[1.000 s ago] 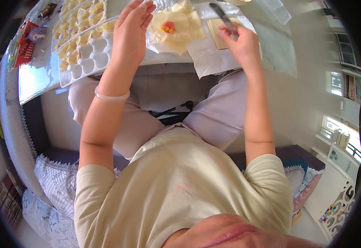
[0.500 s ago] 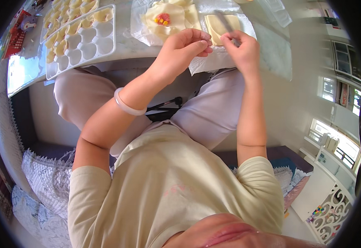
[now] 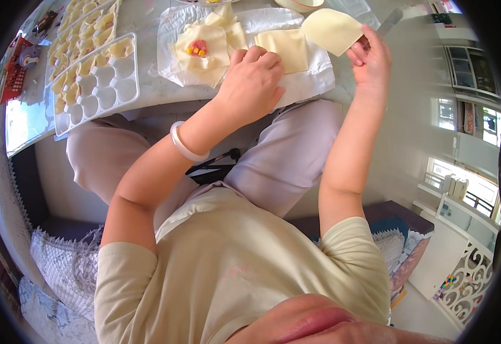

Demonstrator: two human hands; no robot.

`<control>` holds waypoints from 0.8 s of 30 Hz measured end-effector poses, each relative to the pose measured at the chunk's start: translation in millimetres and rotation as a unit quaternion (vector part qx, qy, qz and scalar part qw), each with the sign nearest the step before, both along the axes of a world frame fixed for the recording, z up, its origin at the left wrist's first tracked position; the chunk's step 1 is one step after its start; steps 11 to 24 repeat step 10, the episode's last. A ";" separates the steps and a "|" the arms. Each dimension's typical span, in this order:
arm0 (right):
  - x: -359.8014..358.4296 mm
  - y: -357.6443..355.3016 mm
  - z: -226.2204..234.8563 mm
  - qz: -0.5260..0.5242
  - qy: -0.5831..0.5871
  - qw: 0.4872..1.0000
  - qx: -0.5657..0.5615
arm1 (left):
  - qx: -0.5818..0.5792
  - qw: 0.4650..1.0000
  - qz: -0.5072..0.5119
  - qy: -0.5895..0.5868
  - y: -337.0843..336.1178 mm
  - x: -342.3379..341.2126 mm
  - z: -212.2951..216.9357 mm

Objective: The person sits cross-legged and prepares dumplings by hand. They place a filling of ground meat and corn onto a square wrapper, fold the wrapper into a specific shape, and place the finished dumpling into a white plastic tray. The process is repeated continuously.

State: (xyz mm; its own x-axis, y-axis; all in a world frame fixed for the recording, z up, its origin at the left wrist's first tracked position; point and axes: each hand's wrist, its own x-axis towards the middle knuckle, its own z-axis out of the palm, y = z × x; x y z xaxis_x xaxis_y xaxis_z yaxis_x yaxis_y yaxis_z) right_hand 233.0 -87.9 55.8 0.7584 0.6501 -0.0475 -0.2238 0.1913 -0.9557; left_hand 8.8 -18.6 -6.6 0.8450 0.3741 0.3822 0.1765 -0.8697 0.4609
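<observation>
In my raised right hand (image 3: 372, 60) I hold a pale, thin dough wrapper (image 3: 333, 31) by its near corner. A flat grey blade (image 3: 389, 22) sticks out beyond the same fingers; its handle is hidden. My left hand (image 3: 250, 83) hovers palm down over the near edge of a stack of square wrappers (image 3: 287, 49). Its fingers are bent loosely, the thumb apart; the fingertips are partly hidden, and nothing shows in them. Left of that stack, a spread wrapper (image 3: 211, 49) carries a small mound of pink filling with yellow corn bits (image 3: 197, 48).
White plastic sheeting (image 3: 313, 86) lies under the wrappers. At the left stand white trays with round hollows (image 3: 106, 94), partly filled with folded dumplings (image 3: 67, 92). A pale bowl (image 3: 300, 4) is at the back, a red basket (image 3: 14, 77) at the far left.
My right hand has moved right and now holds a wrapper lifted off the stack along with the blade. My left hand has turned palm down. The whole view has shifted slightly.
</observation>
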 end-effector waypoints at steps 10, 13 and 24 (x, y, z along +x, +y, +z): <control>-55.9 7.7 1.3 0.135 -0.260 0.947 -0.130 | -0.753 0.632 -0.042 -0.180 22.7 18.5 -5.6; -55.9 7.7 1.3 0.135 -0.260 0.947 -0.130 | -0.753 0.632 -0.042 -0.180 22.7 18.5 -5.6; -55.9 7.7 1.3 0.135 -0.260 0.947 -0.130 | -0.753 0.632 -0.042 -0.180 22.7 18.5 -5.6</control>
